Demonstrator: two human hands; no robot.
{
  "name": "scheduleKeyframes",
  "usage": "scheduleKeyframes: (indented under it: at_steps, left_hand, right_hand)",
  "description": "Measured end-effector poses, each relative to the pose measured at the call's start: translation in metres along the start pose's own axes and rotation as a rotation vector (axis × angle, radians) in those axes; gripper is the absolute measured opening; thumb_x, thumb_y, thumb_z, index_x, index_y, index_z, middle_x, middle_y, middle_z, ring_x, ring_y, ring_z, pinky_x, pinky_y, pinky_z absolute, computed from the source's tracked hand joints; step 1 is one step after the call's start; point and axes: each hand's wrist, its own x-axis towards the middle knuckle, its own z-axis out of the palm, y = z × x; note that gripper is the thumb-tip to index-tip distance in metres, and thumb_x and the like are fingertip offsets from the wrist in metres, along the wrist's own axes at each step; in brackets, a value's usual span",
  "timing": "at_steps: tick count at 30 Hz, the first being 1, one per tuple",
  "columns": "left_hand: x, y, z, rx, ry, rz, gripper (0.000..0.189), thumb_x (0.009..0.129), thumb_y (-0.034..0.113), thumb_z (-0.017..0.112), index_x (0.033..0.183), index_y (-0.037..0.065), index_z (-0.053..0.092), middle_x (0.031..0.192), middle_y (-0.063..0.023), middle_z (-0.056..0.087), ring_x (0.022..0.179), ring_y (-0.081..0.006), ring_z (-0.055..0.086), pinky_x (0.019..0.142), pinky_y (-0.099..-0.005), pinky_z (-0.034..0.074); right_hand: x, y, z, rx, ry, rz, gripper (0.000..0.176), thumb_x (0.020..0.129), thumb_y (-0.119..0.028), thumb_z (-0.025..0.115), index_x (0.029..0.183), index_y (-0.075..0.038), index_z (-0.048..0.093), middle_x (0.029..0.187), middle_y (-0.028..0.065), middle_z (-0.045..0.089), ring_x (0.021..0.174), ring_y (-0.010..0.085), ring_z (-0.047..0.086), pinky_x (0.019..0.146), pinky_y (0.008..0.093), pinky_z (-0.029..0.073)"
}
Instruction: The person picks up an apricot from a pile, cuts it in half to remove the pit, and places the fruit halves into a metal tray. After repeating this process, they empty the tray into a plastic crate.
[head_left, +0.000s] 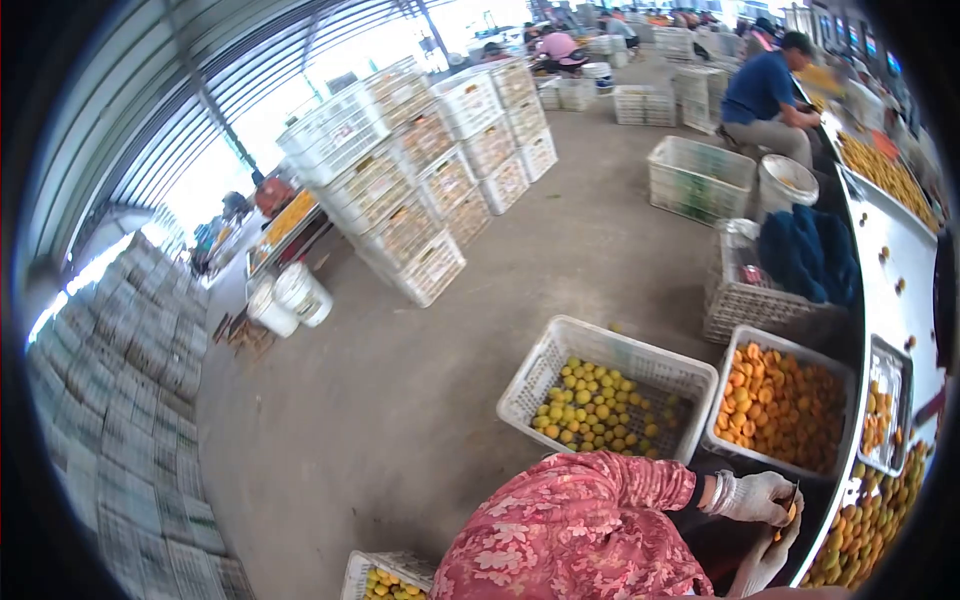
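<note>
My left hand [752,497], in a white knit glove below a pink floral sleeve [648,478], is closed around an apricot [793,513], of which only a small orange part shows. Against the fruit stands the thin dark blade of a small knife [796,493]. My right hand [766,562], also gloved, comes from below and meets the left; its fingers are partly hidden and seem closed on the knife. Beside my hands is a white crate of orange apricot halves [776,405]. Whole yellow-green apricots [597,405] lie in another white crate [532,375].
The metal worktable [880,285] runs along the right, with whole fruit [862,525] and a tray [886,465] on it. Stacked crates [420,180] stand across the floor. A person in blue [757,90] sits farther along the table, near a white bucket [787,185].
</note>
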Motion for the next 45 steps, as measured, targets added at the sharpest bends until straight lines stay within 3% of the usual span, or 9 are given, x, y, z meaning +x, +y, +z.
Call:
scheduleKeyframes:
  at_steps: [10, 12, 17, 21, 23, 30, 39, 42, 45]
  left_hand:
    - [-0.035, 0.014, -0.03, 0.027, 0.149, -0.116, 0.022, 0.078, 0.012, 0.058, 0.097, 0.001, 0.062, 0.086, -0.0101, 0.066, 0.085, -0.019, 0.063, 0.079, -0.0322, 0.05]
    - [-0.034, 0.009, -0.028, 0.051, 0.187, -0.123, 0.021, 0.079, 0.009, 0.055, 0.098, 0.002, 0.062, 0.088, -0.0101, 0.067, 0.085, -0.0186, 0.064, 0.078, -0.0327, 0.051]
    - [-0.041, -0.002, -0.017, 0.156, 0.23, -0.013, 0.013, 0.089, 0.003, 0.054, 0.1, 0.005, 0.061, 0.089, -0.0092, 0.067, 0.086, -0.0185, 0.066, 0.077, -0.0326, 0.055]
    - [-0.042, -0.017, 0.003, -0.178, 0.08, -0.131, 0.03, 0.085, -0.009, 0.043, 0.107, 0.003, 0.06, 0.099, -0.0085, 0.065, 0.094, -0.0176, 0.064, 0.088, -0.032, 0.053]
    - [-0.049, -0.016, 0.014, -0.222, -0.024, -0.119, 0.037, 0.086, -0.011, 0.04, 0.117, 0.002, 0.057, 0.107, -0.0081, 0.063, 0.1, -0.0167, 0.061, 0.092, -0.0307, 0.05]
    - [-0.055, -0.027, 0.042, -0.622, -0.188, -0.329, 0.04, 0.091, -0.005, 0.045, 0.13, 0.001, 0.051, 0.119, -0.0079, 0.058, 0.109, -0.0168, 0.058, 0.097, -0.0294, 0.047]
    - [-0.06, -0.017, 0.065, -0.335, -0.322, -0.219, 0.04, 0.094, -0.007, 0.045, 0.133, 0.001, 0.048, 0.121, -0.0074, 0.057, 0.116, -0.0138, 0.054, 0.101, -0.029, 0.045]
    - [-0.066, -0.006, 0.067, -0.369, -0.398, -0.262, 0.042, 0.094, -0.007, 0.045, 0.135, 0.001, 0.045, 0.12, -0.0086, 0.057, 0.116, -0.0169, 0.056, 0.1, -0.0347, 0.049]
    - [-0.067, -0.013, 0.064, -0.53, -0.368, -0.325, 0.039, 0.095, -0.001, 0.049, 0.133, 0.001, 0.044, 0.119, -0.0126, 0.058, 0.11, -0.022, 0.062, 0.098, -0.0391, 0.052]
  right_hand:
    - [0.001, -0.032, 0.043, 0.091, -0.086, 0.084, 0.049, 0.1, -0.028, 0.053, 0.144, -0.008, 0.045, 0.141, 0.015, 0.053, 0.129, 0.0275, 0.051, 0.105, 0.0345, 0.038]
    - [-0.007, 0.025, 0.059, 0.246, -0.06, 0.134, 0.049, 0.097, -0.006, 0.046, 0.145, 0.0, 0.037, 0.129, 0.0184, 0.058, 0.116, 0.0266, 0.058, 0.1, 0.0326, 0.044]
    - [-0.017, -0.012, 0.049, 0.089, -0.047, 0.187, 0.045, 0.095, -0.01, 0.051, 0.139, 0.001, 0.046, 0.131, 0.0173, 0.058, 0.119, 0.0251, 0.058, 0.099, 0.0335, 0.046]
    - [-0.037, -0.022, 0.037, 0.094, -0.021, 0.287, 0.039, 0.09, -0.002, 0.053, 0.129, 0.0, 0.054, 0.113, 0.0146, 0.066, 0.105, 0.0199, 0.063, 0.091, 0.0321, 0.049]
    - [-0.055, -0.017, 0.03, 0.151, 0.029, 0.283, 0.046, 0.091, -0.01, 0.056, 0.135, -0.003, 0.046, 0.092, 0.0196, 0.067, 0.089, 0.032, 0.07, 0.078, 0.0341, 0.052]
    - [-0.086, -0.025, -0.021, 0.123, 0.065, 0.358, 0.056, 0.087, -0.015, 0.07, 0.137, -0.004, 0.046, 0.1, 0.0185, 0.068, 0.091, 0.0291, 0.071, 0.08, 0.0337, 0.054]
    - [-0.101, -0.043, -0.026, 0.101, 0.397, 0.335, 0.048, 0.084, -0.013, 0.074, 0.126, -0.001, 0.055, 0.104, 0.0117, 0.069, 0.096, 0.0178, 0.069, 0.084, 0.0287, 0.053]
    - [-0.099, -0.051, -0.033, 0.579, 0.575, 0.722, 0.022, 0.09, -0.014, 0.064, 0.109, -0.001, 0.061, 0.076, 0.004, 0.063, 0.051, 0.0111, 0.056, 0.046, 0.0219, 0.044]
    - [-0.111, -0.041, -0.028, 1.021, 0.76, 0.582, 0.014, 0.092, -0.015, 0.059, 0.097, -0.002, 0.059, 0.056, -0.0027, 0.045, 0.04, 0.0078, 0.041, 0.037, 0.0231, 0.033]
